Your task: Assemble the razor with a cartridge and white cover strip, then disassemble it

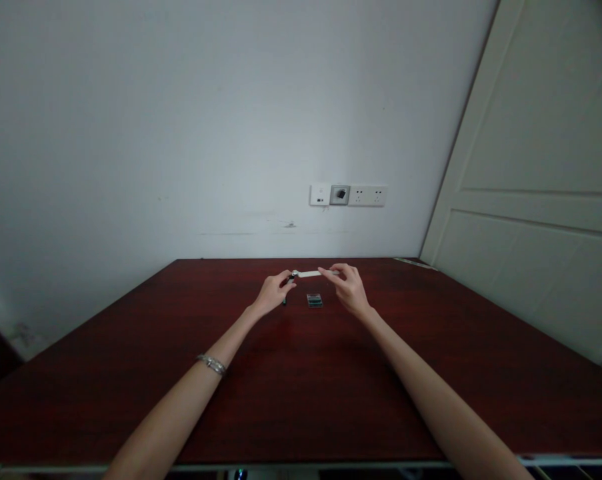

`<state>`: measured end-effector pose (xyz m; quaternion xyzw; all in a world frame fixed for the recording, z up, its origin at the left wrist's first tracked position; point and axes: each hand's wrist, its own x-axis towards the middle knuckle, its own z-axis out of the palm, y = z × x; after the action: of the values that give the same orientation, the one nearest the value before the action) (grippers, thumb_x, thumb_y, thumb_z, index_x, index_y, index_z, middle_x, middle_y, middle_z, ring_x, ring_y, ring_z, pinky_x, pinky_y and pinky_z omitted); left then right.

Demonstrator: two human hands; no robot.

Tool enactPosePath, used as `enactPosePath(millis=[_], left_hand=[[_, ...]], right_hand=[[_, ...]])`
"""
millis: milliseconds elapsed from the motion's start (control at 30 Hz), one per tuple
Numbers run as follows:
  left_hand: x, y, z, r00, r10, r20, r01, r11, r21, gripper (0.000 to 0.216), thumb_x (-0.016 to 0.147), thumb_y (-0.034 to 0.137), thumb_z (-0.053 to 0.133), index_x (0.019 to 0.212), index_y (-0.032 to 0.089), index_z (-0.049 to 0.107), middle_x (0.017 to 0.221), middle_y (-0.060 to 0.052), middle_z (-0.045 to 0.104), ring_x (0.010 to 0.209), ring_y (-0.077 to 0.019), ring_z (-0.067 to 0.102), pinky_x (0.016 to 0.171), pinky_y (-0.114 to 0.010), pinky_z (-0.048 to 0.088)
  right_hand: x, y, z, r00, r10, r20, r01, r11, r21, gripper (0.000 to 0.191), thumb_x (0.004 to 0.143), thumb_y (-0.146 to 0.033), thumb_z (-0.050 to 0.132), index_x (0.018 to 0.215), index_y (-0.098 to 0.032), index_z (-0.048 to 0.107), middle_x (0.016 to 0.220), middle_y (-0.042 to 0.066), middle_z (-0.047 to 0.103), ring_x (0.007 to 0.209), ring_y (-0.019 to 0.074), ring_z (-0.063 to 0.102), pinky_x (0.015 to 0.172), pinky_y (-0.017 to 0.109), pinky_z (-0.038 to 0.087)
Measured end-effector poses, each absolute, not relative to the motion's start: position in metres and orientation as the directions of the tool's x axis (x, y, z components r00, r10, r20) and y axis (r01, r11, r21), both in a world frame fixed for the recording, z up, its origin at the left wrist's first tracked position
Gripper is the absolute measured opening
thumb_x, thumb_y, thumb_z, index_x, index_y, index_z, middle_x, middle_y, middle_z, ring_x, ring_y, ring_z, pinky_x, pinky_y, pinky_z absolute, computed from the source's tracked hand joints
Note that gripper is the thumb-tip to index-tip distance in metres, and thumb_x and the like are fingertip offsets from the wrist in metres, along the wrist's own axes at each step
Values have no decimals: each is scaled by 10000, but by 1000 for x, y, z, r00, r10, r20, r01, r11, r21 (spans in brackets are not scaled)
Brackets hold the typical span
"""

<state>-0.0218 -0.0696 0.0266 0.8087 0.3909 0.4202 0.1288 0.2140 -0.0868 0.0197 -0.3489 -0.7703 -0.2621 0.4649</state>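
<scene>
White, flat, narrow strip [309,273] between two hands

Pinching its right end between thumb and fingers of the right hand [349,288]. Pinching a slim dark rod with a pale top [291,278], perhaps a small tool but too small to tell, in the fingers of the left hand [271,293], at the strip's left end. Just below the strip, on the glossy dark red table [305,387], between both hands: a small clear rectangular case with dark contents [314,301].

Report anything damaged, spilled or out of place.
A dark scuff marks the pale wall below and left of the socket panels, with faint streaks nearby, so the surface looks scraped. Low at far left is a smudge. The table shows no visible spill.
</scene>
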Motion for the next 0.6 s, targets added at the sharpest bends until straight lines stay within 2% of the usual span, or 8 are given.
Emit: enactPosePath(millis=[100,167,267,333,433,600], left_hand=[[-21,-69,25,340,760,553,469,-647,601,108,776,256,550,813,156,570,716,-10,622,667,-128,583,658,-219,429],[-19,-69,25,324,801,503,378,-597,707,98,769,241,555,806,153,533,670,-4,609,621,-125,596,629,-228,451],[-14,-72,27,310,898,313,218,-388,896,139,770,251,563,817,149,481,641,-6,605,559,-134,619,540,-229,469],[-12,-75,31,341,928,151,146,-211,967,172,778,281,569,827,146,475,643,-19,617,556,-151,637,505,-232,474],[-10,-79,36,417,909,-9,75,-25,997,214,768,310,602,825,134,494,646,-38,636,584,-165,654,527,-249,497],[-4,-85,41,491,863,-115,67,94,993,245,719,292,669,798,115,519,634,-53,653,573,-167,653,567,-280,516]], right_hand=[[216,-86,21,-299,301,905,790,611,57,564,831,-17,400,1234,-399,499,984,54,545,889,158,507,798,333,405],[212,-87,21,-282,318,905,777,629,21,557,836,-32,394,1257,-387,479,1012,56,546,889,159,516,789,322,419],[207,-88,21,-239,383,892,763,642,-71,525,859,-74,365,1311,-332,429,1040,64,541,872,152,533,763,283,440],[207,-87,20,-203,441,875,782,610,-126,493,875,-107,350,1326,-293,419,1000,67,544,825,143,542,718,250,446],[210,-84,19,-148,509,848,839,519,-166,439,889,-174,374,1309,-278,449,928,60,542,736,136,537,636,228,435],[204,-80,18,-196,563,803,878,466,-112,432,882,-190,411,1277,-355,469,912,44,531,715,130,516,627,230,427]])
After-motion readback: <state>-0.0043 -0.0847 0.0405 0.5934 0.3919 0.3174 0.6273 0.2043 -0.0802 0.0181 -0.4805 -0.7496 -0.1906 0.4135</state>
